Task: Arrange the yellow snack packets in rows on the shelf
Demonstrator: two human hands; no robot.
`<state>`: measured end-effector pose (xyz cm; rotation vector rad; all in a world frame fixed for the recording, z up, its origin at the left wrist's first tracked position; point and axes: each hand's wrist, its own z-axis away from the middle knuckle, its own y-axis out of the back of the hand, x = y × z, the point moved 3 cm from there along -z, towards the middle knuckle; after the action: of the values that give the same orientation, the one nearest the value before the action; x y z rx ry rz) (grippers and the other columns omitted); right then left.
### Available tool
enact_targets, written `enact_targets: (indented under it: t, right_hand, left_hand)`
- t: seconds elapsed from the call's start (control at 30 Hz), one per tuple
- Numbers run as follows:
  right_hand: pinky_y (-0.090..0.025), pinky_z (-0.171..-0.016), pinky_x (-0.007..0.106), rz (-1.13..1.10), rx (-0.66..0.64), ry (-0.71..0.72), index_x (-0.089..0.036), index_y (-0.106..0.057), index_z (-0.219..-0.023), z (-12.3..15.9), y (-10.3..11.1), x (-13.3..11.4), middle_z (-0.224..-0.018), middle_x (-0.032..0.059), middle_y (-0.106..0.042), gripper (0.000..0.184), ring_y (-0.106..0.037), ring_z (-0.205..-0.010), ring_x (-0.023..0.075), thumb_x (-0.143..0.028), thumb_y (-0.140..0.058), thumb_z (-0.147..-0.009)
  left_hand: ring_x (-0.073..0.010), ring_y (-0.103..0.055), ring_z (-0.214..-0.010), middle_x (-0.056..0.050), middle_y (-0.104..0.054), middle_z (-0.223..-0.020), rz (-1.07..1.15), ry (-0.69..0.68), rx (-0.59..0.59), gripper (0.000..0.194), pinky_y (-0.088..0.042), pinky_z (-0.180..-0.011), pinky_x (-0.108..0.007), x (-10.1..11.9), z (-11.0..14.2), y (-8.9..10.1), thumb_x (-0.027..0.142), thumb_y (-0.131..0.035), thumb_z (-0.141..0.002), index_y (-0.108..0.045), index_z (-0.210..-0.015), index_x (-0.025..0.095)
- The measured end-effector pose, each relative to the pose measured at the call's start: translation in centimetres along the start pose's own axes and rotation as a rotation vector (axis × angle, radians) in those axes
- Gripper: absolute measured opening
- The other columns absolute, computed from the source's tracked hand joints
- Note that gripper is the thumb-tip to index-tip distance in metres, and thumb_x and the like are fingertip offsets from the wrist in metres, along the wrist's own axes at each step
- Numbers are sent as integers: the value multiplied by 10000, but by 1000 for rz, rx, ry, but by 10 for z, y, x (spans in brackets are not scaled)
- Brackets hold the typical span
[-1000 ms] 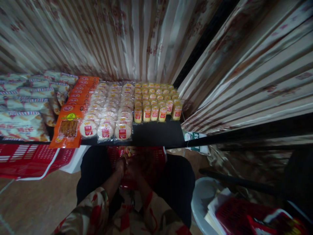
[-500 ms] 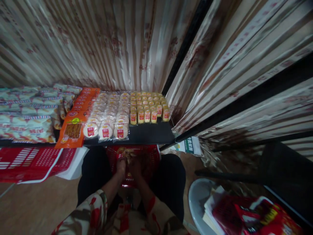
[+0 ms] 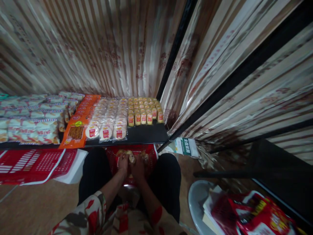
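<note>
Backdrop: striped, patterned curtain (image 3: 117, 49), gathered in folds behind black metal posts.
Shelf: black (image 3: 151, 133), bearing goods in rows.
Shelf stock, left to right: white-and-blue bags (image 3: 36, 129); orange packets (image 3: 74, 132) of brown sticks; round pale crackers (image 3: 106, 132) in clear wrap; small yellow packs (image 3: 143, 118).
Left hand: (image 3: 123, 163) closed on a small wrapped piece, exact finger placement obscured.
Right hand: (image 3: 138, 167) closed on the same piece from the other side.
Wrapped piece: (image 3: 132, 159) pale, blurred, between the hands, over the red basket.
Red basket: (image 3: 154, 156) between the knees, more wrapped pieces within.
Second basket: (image 3: 49, 163) red, below the shelf, left.
Basin: (image 3: 195, 199) pale, lower right, beside red packaging (image 3: 264, 212).
</note>
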<state>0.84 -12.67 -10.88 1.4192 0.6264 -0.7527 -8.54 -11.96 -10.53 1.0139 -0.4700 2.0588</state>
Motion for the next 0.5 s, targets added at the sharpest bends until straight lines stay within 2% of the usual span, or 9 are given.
enact_targets:
  t: [0.23, 0.37, 0.5]
  right_hand:
    - [-396, -925, 382, 1, 75, 89, -158, -575, -1054, 6, 22, -11, -1037, 107, -566, 378, -509, -1008, 237, -133, -498, -685]
    - [-390, -923, 390, 26, 101, 159, -166, -570, -1050, 8, 26, -4, -1035, 106, -569, 351, -494, -1021, 244, -159, -516, -704]
    - [-391, -915, 400, 54, 101, 208, -168, -558, -1058, 8, 29, 3, -1029, 112, -576, 303, -493, -1035, 259, -256, -535, -769]
  left_hand:
    - [-115, -592, -613, 7, -627, -732, 146, -1, -99, 218, -470, -610, -245, 8, 11, -4, 255, -632, -632, -594, -833, 182]
    - [-108, -582, -581, 11, -633, -722, 188, -10, -112, 232, -464, -589, -242, 11, 20, -9, 181, -581, -637, -594, -869, 181]
    - [-105, -571, -558, 20, -605, -643, 175, -44, -107, 167, -463, -570, -225, 21, 30, -14, 115, -529, -651, -575, -799, 176]
